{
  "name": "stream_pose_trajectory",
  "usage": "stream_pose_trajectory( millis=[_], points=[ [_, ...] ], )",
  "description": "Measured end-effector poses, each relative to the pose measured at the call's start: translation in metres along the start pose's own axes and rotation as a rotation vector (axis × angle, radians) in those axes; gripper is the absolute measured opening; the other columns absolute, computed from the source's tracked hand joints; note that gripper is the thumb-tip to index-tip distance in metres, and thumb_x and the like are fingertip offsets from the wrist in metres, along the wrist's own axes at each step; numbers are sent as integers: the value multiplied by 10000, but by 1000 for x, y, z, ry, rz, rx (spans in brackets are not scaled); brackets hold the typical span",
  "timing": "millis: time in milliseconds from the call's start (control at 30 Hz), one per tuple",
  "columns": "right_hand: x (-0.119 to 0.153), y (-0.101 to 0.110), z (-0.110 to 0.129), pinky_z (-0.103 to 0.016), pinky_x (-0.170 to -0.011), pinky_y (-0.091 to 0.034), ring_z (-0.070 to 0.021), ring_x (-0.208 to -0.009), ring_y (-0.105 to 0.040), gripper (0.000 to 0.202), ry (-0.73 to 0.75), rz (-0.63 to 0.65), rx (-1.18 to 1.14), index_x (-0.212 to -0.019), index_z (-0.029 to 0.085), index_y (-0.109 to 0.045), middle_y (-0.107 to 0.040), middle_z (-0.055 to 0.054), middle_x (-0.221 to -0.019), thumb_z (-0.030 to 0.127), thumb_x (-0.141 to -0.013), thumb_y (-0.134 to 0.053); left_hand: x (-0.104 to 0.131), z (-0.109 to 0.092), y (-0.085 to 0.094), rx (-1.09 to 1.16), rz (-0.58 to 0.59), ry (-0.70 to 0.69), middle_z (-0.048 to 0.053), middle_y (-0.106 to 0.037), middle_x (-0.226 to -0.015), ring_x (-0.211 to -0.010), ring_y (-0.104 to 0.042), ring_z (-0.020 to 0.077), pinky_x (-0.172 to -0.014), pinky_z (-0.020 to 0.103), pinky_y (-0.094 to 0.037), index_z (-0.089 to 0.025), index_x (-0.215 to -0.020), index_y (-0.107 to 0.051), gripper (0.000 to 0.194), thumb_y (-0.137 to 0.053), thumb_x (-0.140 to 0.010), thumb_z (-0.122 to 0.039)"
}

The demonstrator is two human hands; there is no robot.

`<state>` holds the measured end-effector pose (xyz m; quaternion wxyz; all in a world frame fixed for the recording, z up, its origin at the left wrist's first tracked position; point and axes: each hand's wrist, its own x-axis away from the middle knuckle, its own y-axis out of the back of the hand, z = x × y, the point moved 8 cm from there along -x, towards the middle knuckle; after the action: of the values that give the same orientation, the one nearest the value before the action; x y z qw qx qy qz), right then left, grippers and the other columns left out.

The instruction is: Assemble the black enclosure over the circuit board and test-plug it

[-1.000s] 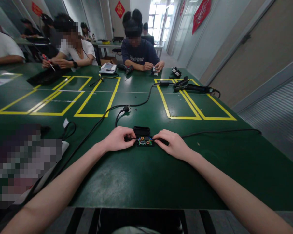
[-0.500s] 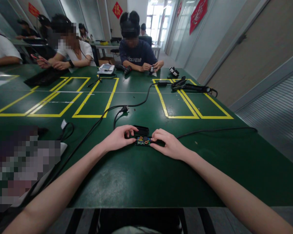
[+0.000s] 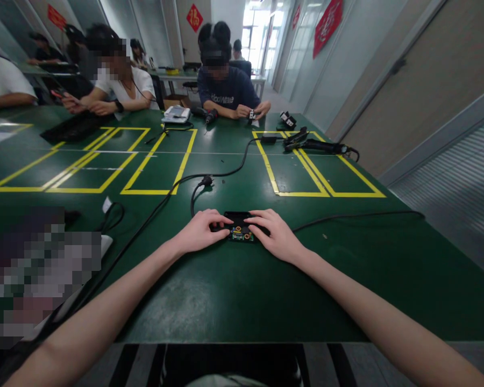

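Small black open case (image 3: 239,217), colourful circuit board (image 3: 239,234) inside, flat on table
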<state>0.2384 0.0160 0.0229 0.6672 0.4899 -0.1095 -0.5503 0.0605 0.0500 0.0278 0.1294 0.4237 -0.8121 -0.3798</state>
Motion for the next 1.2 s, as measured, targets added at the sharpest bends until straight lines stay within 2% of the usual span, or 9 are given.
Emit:
stream_pose_trajectory(
  millis=[133, 233, 433, 567, 700, 833, 933, 1100, 1200],
  points=[
    [-2, 8, -8, -449, -957, -572, -255, -1062, -679, 153, -71, -86, -164, -943, 223, -755, -706, -102, -1121, 282, -963, -615, 1, -7, -4, -11, 0, -68, 53, -689, -997, -940, -642, 195, -897, 340, -505, -225, -1162, -779, 274, -669, -916, -267],
    [-3, 11, -16, -370, -829, -617, -210, -924, -703, 85, -160, -147, -357, -891, 218, -712, -685, -75, -1057, 293, -897, -673, 2, -11, -7, -10, 5, -116, 58, -685, -1060, -996, -645, 198, -954, 361, -503, -243, -1209, -765, 305, -636, -933, -232],
    [-1, 4, -31, -319, -730, -616, -170, -819, -696, 374, -317, -122, -547, -1178, 217, -677, -732, -70, -1107, 278, -812, -718, 4, -16, -9, -9, 13, -159, 73, -696, -1156, -1063, -637, 208, -1001, 384, -496, -251, -1251, -748, 346, -588, -949, -195],
    [-1, 5, -28, -324, -719, -606, -179, -783, -687, 347, -295, -73, -495, -1157, 196, -729, -759, -63, -979, 276, -820, -711, 3, -15, -8, 78, 24, -113, 67, -725, -1102, -999, -659, 193, -949, 345, -515, -224, -1232, -752, 342, -608, -925, -182],
    [-1, 10, -23, -299, -670, -613, -172, -785, -692, 276, -265, -122, -498, -1087, 208, -742, -742, -64, -1035, 266, -820, -701, 3, -10, -7, 151, 11, -22, 44, -743, -1031, -922, -673, 183, -845, 309, -526, -212, -1128, -758, 268, -639, -889, -193],
    [0, 10, -20, -315, -722, -636, -193, -869, -712, 263, -236, -113, -484, -1088, 216, -733, -743, -64, -1044, 251, -830, -694, 4, -3, -6, 277, -46, 76, 26, -749, -964, -861, -690, 180, -798, 307, -528, -190, -1005, -618, 197, -695, -826, -214],
    [1, 11, -19, -349, -777, -648, -208, -895, -736, 260, -209, -77, -470, -1105, 215, -721, -762, -56, -1009, 245, -849, -682, 5, -1, -8, 337, -38, 113, 40, -762, -998, -843, -693, 174, -788, 310, -529, -203, -1065, -543, 303, -702, -807, -213],
    [0, 15, -10, -385, -861, -644, -208, -894, -754, 234, -89, -12, -409, -1115, 230, -701, -763, -45, -1044, 221, -888, -643, 4, -4, -6, 296, -29, 97, 28, -755, -970, -814, -670, 163, -770, 296, -508, -208, -1291, -562, 503, -688, -805, -216],
    [0, 18, 3, -377, -867, -629, -211, -947, -737, 183, 32, 35, -398, -1078, 221, -681, -743, -65, -1064, 201, -906, -623, 3, -7, -7, 272, 0, 71, 33, -749, -957, -849, -665, 176, -778, 297, -499, -196, -1214, -656, 387, -651, -828, -231]
  ],
)
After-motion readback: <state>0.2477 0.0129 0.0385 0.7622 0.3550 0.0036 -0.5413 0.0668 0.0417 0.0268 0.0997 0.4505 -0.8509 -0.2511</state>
